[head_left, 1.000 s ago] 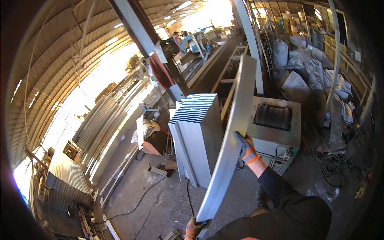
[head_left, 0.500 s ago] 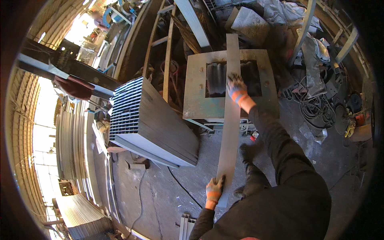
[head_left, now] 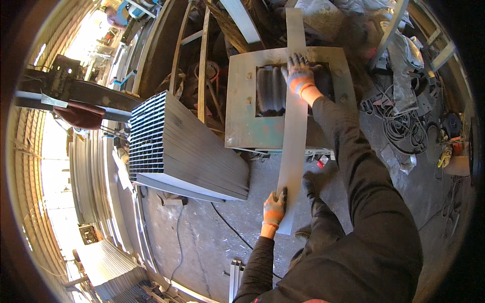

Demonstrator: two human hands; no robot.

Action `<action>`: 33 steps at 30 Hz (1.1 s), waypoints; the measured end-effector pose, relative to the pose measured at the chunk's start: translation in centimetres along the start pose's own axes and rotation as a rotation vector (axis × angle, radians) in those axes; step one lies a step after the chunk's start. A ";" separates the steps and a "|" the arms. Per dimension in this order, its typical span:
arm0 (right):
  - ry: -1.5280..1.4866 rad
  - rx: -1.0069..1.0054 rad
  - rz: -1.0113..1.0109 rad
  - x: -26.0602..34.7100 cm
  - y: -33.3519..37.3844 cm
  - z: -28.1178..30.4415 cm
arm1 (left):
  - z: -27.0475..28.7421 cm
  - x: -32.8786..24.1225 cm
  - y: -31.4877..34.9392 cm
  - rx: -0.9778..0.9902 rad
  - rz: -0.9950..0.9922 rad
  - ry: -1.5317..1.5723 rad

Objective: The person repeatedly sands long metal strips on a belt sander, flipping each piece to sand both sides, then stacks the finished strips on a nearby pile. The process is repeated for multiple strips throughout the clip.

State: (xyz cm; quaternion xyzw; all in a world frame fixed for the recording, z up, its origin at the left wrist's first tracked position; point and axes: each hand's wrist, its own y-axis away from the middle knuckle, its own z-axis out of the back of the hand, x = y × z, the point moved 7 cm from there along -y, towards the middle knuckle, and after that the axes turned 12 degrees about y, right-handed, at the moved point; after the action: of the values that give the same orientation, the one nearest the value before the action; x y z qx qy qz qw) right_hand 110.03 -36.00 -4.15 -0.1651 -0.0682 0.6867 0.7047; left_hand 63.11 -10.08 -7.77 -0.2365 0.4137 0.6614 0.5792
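Note:
A long flat grey metal bar (head_left: 294, 146) lies across the metal-topped machine (head_left: 241, 108), its near end sticking out over the floor. Dark ribbed rollers (head_left: 271, 90) show in the machine's square opening, partly covered by the bar. Near the bar's close end, my left hand (head_left: 274, 209), in a grey and orange glove, grips its left edge, thumb on top. My right hand (head_left: 300, 76), gloved alike, lies flat on the bar above the opening with its fingers stretched forward.
A tall stack of grey metal profiles (head_left: 202, 151) stands left of the machine. Black cables (head_left: 404, 129) lie coiled at right. A cable (head_left: 232, 230) crosses the floor, and short metal profiles (head_left: 236, 275) lie near my left arm. A person (head_left: 112, 17) is far off at upper left.
The bar has slid forward over the machine, its far end now farther away. Both hands have moved forward with it, the left still gripping and the right still flat on top.

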 end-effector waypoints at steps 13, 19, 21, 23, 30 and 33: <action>-0.182 -0.036 0.028 7.0 31.6 15.8 | 1.9 12.1 33.9 -0.053 0.323 0.261; -0.237 -0.009 0.062 10.4 44.6 20.7 | 2.6 16.8 48.0 -0.035 0.422 0.172; -0.260 -0.002 0.064 11.0 47.4 21.8 | 2.8 17.9 51.4 -0.030 0.436 0.199; -0.236 0.035 0.077 11.3 50.0 22.5 | 2.9 19.1 54.1 -0.019 0.463 0.215; -0.401 0.028 0.044 10.8 46.1 21.0 | 3.1 17.9 51.6 0.119 0.413 0.099; -0.469 -0.052 -0.056 8.1 36.5 17.7 | 4.3 11.8 43.0 0.007 0.208 -0.188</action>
State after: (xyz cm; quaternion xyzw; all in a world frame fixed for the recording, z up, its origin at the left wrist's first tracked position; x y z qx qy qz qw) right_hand 70.20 -25.47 -0.53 -0.0169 -0.2523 0.6843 0.6840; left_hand 19.94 0.73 -3.05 -0.1274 0.3821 0.7357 0.5446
